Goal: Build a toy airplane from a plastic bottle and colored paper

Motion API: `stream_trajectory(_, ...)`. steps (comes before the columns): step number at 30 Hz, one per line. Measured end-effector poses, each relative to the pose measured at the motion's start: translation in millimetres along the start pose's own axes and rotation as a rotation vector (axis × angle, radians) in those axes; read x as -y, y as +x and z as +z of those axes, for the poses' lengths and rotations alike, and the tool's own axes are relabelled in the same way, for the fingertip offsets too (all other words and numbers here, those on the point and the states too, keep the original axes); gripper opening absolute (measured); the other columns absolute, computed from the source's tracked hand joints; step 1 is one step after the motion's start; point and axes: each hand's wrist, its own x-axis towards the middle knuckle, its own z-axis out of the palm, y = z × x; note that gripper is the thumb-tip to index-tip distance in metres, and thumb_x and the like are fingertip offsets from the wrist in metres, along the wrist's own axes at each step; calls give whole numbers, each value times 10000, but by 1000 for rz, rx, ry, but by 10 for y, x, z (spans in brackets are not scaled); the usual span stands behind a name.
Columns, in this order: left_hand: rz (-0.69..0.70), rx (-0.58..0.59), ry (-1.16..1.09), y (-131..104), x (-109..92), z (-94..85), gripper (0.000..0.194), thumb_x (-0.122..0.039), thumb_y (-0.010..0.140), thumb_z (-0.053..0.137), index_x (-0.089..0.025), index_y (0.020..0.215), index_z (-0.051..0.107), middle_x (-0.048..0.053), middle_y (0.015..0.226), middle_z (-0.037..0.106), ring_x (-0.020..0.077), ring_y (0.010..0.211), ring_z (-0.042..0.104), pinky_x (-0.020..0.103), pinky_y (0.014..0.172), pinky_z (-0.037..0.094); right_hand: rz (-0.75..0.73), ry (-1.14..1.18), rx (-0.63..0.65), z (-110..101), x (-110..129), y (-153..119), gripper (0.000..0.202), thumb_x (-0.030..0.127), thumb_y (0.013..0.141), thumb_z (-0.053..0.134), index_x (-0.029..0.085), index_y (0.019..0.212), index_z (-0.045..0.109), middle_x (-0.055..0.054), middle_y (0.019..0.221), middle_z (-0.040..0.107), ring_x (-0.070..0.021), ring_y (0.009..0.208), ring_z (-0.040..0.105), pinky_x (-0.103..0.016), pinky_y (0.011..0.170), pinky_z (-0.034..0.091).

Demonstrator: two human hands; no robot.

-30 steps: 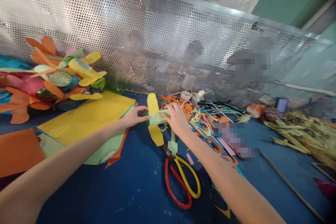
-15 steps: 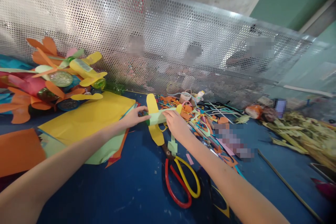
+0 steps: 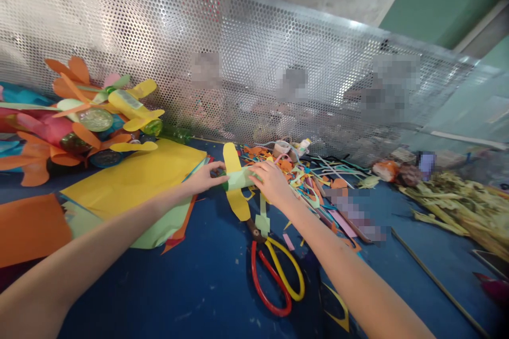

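Observation:
Between my hands lies a paper-wrapped green plastic bottle [image 3: 237,180], made up as a toy plane with a long yellow paper wing [image 3: 235,198] across it. My left hand [image 3: 205,177] has its fingers closed around the bottle's green left end. At the right end, the fingers of my right hand [image 3: 267,177] are bent over the pale green paper wrap, partly hiding it and a yellow paper piece behind. Just below sits a pair of scissors [image 3: 260,237] with one red and one yellow handle. A pale green paper scrap [image 3: 262,224] rests by the blades.
To the left are stacked coloured paper sheets [image 3: 135,180], and behind them a pile of bottle-and-paper models [image 3: 95,119]. Paper scraps [image 3: 314,185] spread to the right. A thin stick [image 3: 433,275] and dried husks [image 3: 457,201] lie farther right. A perforated metal screen [image 3: 258,63] stands behind.
My right hand has shifted slightly right along the wrapped bottle, baring more of its pale green paper. The left hand stays at the bottle's green end.

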Motion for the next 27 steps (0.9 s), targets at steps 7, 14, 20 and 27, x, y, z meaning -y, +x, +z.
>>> stream_trajectory(7,43,7,-21,-18,-18,16,313,-395,760,590,-188,995,575,37,954,609,166,825,550,289,742,444,-130,90,37,7,337,-2,289,211,881,470,214,1158,552,-66,1085,580,-209,1022,490,-376,897,386)
stream_trajectory(14,56,9,-26,-28,-46,12,293,-374,773,582,-192,1002,572,39,975,608,162,826,547,293,756,441,-106,103,49,-6,374,2,303,201,873,465,249,1157,558,-72,1077,543,-204,1008,501,-380,884,410)
stream_trajectory(20,36,0,-20,-24,-38,18,280,-359,754,603,-200,982,573,30,965,609,170,842,557,302,760,450,-58,98,40,-14,281,-20,297,164,883,411,200,1145,545,-79,1099,560,-197,1034,510,-377,912,414)
stream_trajectory(27,1,-19,4,-3,8,-7,279,-405,767,578,-183,936,578,36,931,604,179,813,576,322,757,460,17,-64,12,-33,90,-72,287,150,856,435,135,1098,590,-115,1100,595,-239,1091,479,-415,951,387)
